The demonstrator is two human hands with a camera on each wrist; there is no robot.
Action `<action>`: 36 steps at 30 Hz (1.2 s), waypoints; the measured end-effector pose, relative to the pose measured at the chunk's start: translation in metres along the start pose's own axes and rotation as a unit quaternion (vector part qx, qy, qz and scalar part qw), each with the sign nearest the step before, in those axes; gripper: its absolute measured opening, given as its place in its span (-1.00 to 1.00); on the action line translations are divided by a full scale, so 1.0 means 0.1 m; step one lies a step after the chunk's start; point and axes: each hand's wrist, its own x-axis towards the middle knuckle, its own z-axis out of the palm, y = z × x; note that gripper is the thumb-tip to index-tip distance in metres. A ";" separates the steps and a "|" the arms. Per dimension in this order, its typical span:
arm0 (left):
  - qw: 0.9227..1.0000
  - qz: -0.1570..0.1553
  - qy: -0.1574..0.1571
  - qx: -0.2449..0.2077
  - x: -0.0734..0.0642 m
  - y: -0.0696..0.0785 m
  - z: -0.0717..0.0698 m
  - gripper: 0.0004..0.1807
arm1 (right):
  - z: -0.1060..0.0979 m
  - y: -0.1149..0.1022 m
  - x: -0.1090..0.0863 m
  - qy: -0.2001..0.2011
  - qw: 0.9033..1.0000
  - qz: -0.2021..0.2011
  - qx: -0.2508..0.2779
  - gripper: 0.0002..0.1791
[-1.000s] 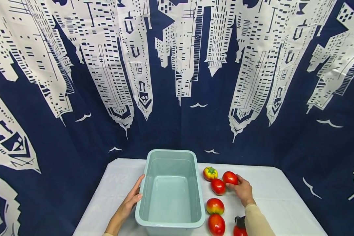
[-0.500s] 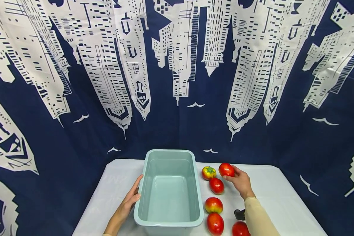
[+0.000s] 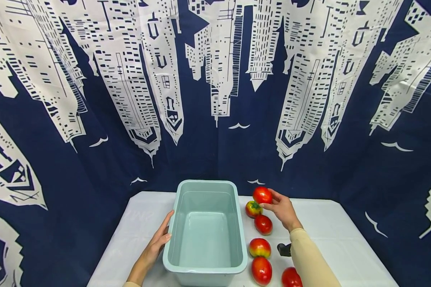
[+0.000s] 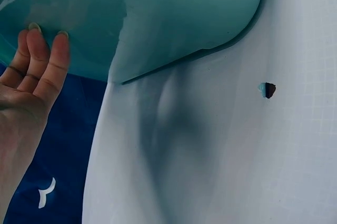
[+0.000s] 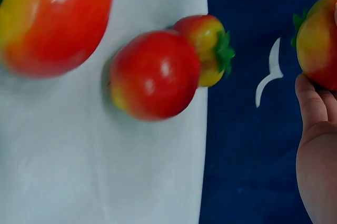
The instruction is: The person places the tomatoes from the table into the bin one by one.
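Note:
My right hand (image 3: 283,211) grips a red tomato (image 3: 261,195) above the far right part of the table. In the right wrist view the held tomato (image 5: 318,45) shows a yellow side and green leaves. Just below it lie a yellow-red tomato (image 3: 252,209) with a green top and a red tomato (image 3: 263,224). My left hand (image 3: 152,249) touches the left side of a pale green plastic tub (image 3: 242,243). In the left wrist view its fingers (image 4: 55,68) lie nearly straight against the tub's outer wall (image 4: 179,18). The tub's inside holds nothing.
Nearer on the white table (image 3: 330,239) lie a red-yellow tomato (image 3: 260,247), a red tomato (image 3: 261,271) and another (image 3: 291,277) partly behind my right sleeve. A black object (image 3: 283,250) shows by the sleeve. A navy skyline-patterned cloth (image 3: 219,159) hangs behind.
My right hand has lifted the red tomato off the table and carried it up and leftward, over the yellow-red one. My left hand stays at the tub.

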 end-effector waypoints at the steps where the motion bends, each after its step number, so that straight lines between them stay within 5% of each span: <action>1: 1.000 -0.001 0.001 0.000 0.00 0.00 0.00 -0.27 | 0.02 -0.03 0.01 -0.003 1.000 -0.005 0.005 -0.08; 36: 1.000 0.024 -0.001 0.006 0.02 -0.02 -0.01 -0.25 | 0.97 -1.13 0.22 -0.118 0.987 -0.070 0.081 -0.19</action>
